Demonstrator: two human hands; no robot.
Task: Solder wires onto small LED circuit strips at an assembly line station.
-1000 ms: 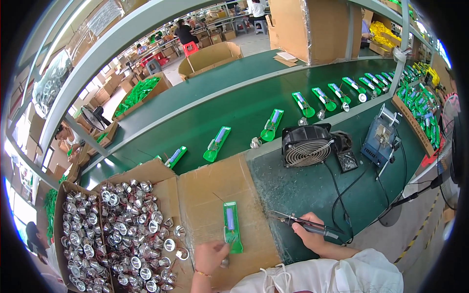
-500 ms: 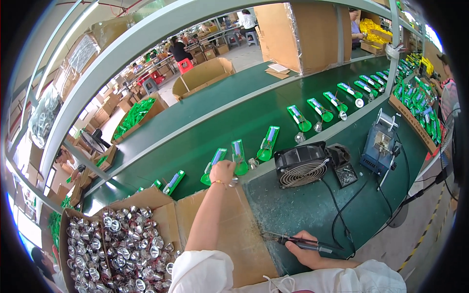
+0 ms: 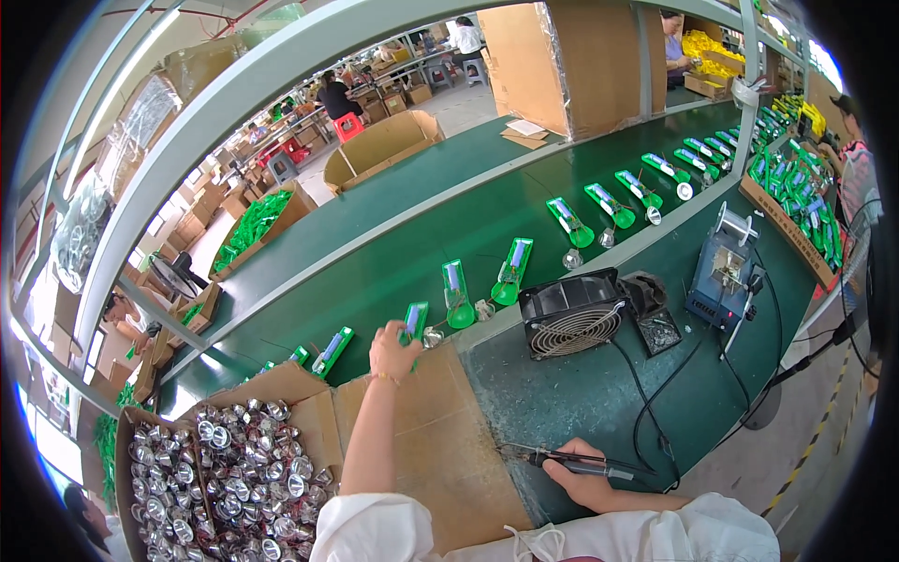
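My left hand (image 3: 393, 351) reaches over the near edge of the conveyor, fingers curled round a green plastic housing (image 3: 416, 317) with a blue-white strip inside. A silver reflector cup (image 3: 433, 338) sits right beside those fingers. My right hand (image 3: 579, 474) rests low over the green bench, closed round a black soldering iron (image 3: 536, 458) whose tip points left; a thin dark tool runs alongside it, its kind unclear. Farther right on the belt lie more green housings (image 3: 457, 295), several with silver cups next to them.
A carton of silver reflector cups (image 3: 253, 478) stands at the left, beside a flat cardboard sheet (image 3: 440, 431). On the bench are a black fan (image 3: 573, 314), a blue soldering station (image 3: 719, 290) and loose black cables (image 3: 646, 426). A box of green housings (image 3: 796, 192) stands far right.
My left hand has drawn left and slightly down with the green housing, which now lies nearer the cardboard. The right hand keeps its hold on the soldering iron, nearly unmoved.
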